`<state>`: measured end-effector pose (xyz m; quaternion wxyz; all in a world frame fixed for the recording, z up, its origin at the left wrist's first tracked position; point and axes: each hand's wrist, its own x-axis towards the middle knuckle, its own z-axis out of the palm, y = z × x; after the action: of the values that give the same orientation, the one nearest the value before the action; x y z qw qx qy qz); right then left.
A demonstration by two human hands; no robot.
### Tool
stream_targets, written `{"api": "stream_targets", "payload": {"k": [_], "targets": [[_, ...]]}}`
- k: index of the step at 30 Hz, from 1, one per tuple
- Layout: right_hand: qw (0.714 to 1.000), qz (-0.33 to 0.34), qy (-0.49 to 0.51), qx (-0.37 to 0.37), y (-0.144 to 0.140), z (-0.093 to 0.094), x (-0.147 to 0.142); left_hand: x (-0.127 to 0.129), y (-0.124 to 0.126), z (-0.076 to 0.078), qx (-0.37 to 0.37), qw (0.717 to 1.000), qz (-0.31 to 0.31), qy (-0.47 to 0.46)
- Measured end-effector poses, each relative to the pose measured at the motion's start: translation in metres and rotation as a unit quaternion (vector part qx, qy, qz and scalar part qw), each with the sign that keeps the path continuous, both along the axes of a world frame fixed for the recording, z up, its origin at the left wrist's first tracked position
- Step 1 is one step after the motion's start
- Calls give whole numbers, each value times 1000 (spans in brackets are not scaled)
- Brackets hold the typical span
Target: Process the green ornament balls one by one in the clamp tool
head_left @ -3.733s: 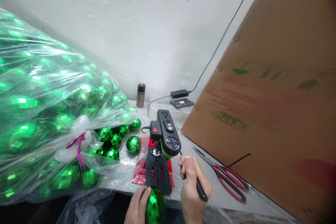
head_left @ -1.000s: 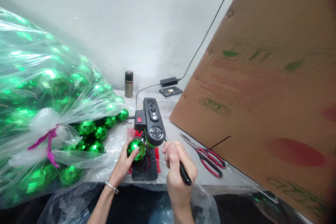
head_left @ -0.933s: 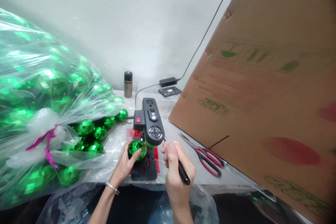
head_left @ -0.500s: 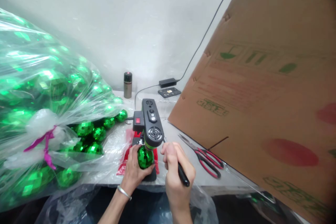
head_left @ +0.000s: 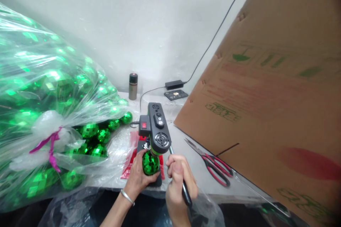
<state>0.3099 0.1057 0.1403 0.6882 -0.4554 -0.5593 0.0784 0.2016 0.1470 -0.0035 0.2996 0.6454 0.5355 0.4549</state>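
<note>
A shiny green faceted ball (head_left: 150,163) sits beneath the head of a small black bench machine (head_left: 160,127), which resembles a mini drill press. My left hand (head_left: 138,175) is wrapped around the ball from the left and front, thumb along its near side. The spot where machine and ball meet is hidden under the head. To the right, my right hand (head_left: 181,175) is closed around the machine's lever handle (head_left: 187,197), a metal rod with a black grip. A switch box (head_left: 144,125) with a red rocker is on the machine's left side.
Left stands a clear plastic bag (head_left: 50,120) of green balls, tied with purple ribbon; several loose balls (head_left: 103,135) lie beside it. Red-handled scissors (head_left: 217,170) lie before a large cardboard box (head_left: 253,113). A bottle (head_left: 133,87), power adapter (head_left: 174,84) and dark phone-like slab (head_left: 176,94) are behind.
My right hand and the lever handle have come down toward the table's front edge. The left hand keeps its hold on the ball. The whole view has shifted slightly.
</note>
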Motion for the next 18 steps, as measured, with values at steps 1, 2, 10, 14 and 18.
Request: {"api": "stream_targets", "payload": {"k": [1, 2, 10, 14, 18], "targets": [[1000, -2, 1, 1, 0, -2, 0, 0, 0, 0, 6, 1000, 2, 3], [1000, -4, 3, 0, 1, -3, 0, 1, 0, 0, 13, 1000, 3, 5], [1000, -23, 15, -1, 0, -1, -4, 2, -2, 9, -2, 1000, -2, 15], [999, -29, 19, 5, 1, 1, -4, 2, -3, 14, -13, 1000, -1, 16], [999, -28, 22, 1, 1, -1, -4, 3, -4, 19, -14, 1000, -5, 22]]}}
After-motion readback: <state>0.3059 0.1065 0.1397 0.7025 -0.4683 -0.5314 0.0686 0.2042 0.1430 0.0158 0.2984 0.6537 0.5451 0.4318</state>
